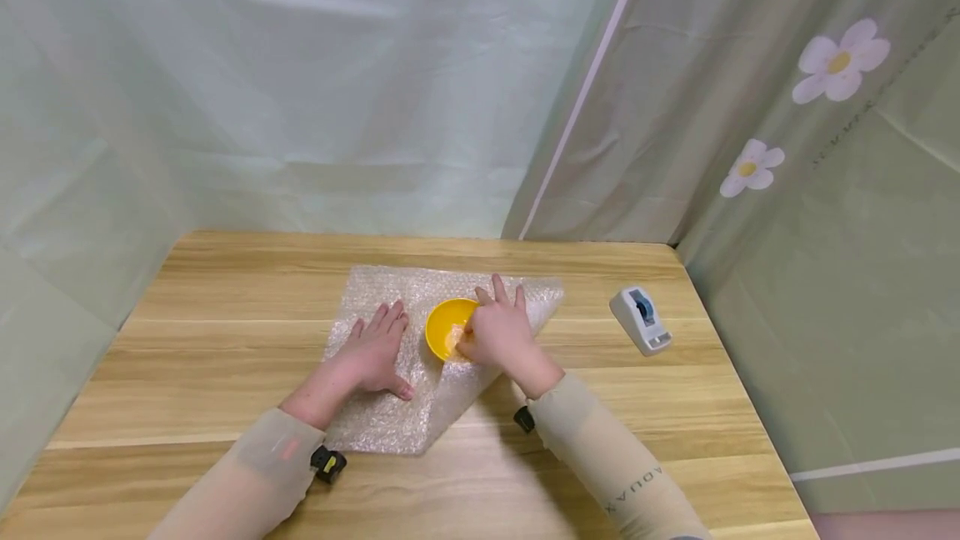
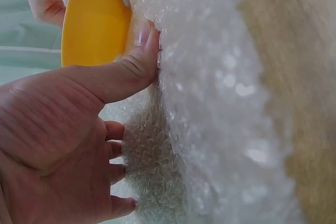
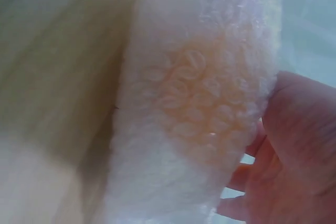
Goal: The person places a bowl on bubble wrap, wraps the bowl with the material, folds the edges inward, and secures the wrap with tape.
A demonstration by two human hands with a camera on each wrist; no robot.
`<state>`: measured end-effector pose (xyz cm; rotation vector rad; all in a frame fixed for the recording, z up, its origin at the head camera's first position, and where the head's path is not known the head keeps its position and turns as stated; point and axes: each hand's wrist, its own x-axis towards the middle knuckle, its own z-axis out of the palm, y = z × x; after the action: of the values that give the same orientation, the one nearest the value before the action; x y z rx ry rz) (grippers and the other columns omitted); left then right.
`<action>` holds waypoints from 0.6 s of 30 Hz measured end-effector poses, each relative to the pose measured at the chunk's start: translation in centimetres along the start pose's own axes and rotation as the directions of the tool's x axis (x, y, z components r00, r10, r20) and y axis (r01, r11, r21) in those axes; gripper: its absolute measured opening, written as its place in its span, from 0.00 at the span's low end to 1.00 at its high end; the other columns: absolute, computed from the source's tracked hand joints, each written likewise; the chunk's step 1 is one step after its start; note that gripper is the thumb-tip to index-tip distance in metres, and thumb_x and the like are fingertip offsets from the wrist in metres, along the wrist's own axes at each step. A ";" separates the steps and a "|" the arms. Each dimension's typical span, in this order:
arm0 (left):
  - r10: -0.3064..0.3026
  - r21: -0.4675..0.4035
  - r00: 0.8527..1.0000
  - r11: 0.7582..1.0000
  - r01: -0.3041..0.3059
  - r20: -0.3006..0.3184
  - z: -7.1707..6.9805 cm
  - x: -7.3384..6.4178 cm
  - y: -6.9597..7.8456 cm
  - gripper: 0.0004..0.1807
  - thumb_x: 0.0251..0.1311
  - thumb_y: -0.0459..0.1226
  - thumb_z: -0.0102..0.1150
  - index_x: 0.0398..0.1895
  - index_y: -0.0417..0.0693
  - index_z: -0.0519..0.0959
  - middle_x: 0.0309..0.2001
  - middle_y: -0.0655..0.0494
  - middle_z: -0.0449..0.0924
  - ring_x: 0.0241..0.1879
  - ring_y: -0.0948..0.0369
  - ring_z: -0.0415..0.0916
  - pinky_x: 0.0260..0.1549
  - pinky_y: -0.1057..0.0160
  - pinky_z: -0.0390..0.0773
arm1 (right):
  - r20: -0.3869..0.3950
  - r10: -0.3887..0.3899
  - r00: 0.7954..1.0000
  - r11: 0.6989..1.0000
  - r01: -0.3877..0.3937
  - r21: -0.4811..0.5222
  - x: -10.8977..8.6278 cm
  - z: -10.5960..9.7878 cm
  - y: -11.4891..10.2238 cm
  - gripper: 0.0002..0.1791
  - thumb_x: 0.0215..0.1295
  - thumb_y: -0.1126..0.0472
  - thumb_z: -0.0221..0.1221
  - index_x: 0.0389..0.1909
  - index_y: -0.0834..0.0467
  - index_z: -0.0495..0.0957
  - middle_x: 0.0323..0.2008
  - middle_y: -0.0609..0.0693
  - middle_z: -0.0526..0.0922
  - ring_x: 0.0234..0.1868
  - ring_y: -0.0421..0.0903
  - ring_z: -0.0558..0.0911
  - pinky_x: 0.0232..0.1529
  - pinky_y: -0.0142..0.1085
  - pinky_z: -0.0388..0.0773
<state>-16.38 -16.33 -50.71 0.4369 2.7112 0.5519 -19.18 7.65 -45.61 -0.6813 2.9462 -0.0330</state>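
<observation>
A yellow bowl [image 1: 442,325] sits upright on a sheet of bubble wrap [image 1: 386,432]. The sheet's near right part is folded up over the bowl's side, with its corner inside the bowl. My right hand [image 1: 501,332] holds that corner down in the bowl between thumb and bent index finger, the other fingers raised. In the right wrist view, the bowl shows orange through the folded bubble wrap [image 3: 205,98]. My left hand [image 1: 375,355] lies spread on the sheet left of the bowl. The left wrist view shows its thumb [image 2: 128,72] close beside the bowl [image 2: 94,22].
A white tape dispenser [image 1: 642,319] with a blue roll stands on the right of the wooden table [image 1: 225,290]. Curtains [image 1: 360,107] hang behind the table and along both sides, the right one printed with flowers.
</observation>
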 end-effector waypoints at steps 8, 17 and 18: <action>-0.005 -0.012 1.000 1.000 0.005 0.008 -1.1 -1.0 1.0 0.76 0.36 0.53 0.89 0.83 0.28 0.52 0.85 0.32 0.35 0.83 0.33 0.33 0.76 0.27 0.38 | 0.055 0.031 0.998 1.000 -0.031 0.006 0.3 0.0 -0.2 0.09 0.61 0.41 0.71 0.36 0.39 0.93 0.80 0.56 0.66 0.84 0.67 0.49 0.77 0.73 0.46; 0.074 0.002 0.995 0.997 -0.074 -0.066 -0.9 -1.8 0.5 0.77 0.38 0.59 0.86 0.83 0.28 0.50 0.84 0.29 0.38 0.83 0.31 0.37 0.75 0.25 0.42 | 0.035 0.046 0.998 0.998 -0.047 0.029 0.3 0.2 -0.4 0.10 0.59 0.40 0.74 0.28 0.40 0.90 0.80 0.57 0.67 0.84 0.67 0.51 0.76 0.74 0.48; 0.088 -0.010 0.993 0.996 -0.089 -0.078 -0.8 -1.9 0.3 0.77 0.39 0.58 0.86 0.83 0.28 0.50 0.84 0.29 0.37 0.83 0.31 0.36 0.75 0.25 0.41 | 0.035 0.047 0.998 0.998 -0.048 0.031 0.2 0.2 -0.5 0.10 0.59 0.40 0.74 0.28 0.40 0.90 0.80 0.57 0.67 0.84 0.67 0.51 0.76 0.74 0.48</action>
<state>-14.90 -17.06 -49.36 0.5453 2.7711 0.6226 -19.18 7.13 -45.78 -0.6011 2.9210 -0.0626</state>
